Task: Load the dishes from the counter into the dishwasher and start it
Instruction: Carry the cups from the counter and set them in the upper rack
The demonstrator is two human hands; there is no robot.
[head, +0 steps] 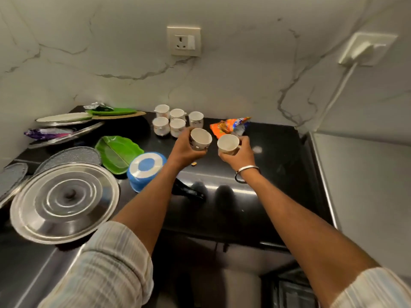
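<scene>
Gripping one cup in our left hand, another cup in the right hand, both raised above the counter for one trip; five cups remain behind.

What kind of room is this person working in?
Most likely a home kitchen: a dark counter against a marble-look wall with a socket, crowded with teacups and a steel plate. Each hand holds a cup.
</scene>
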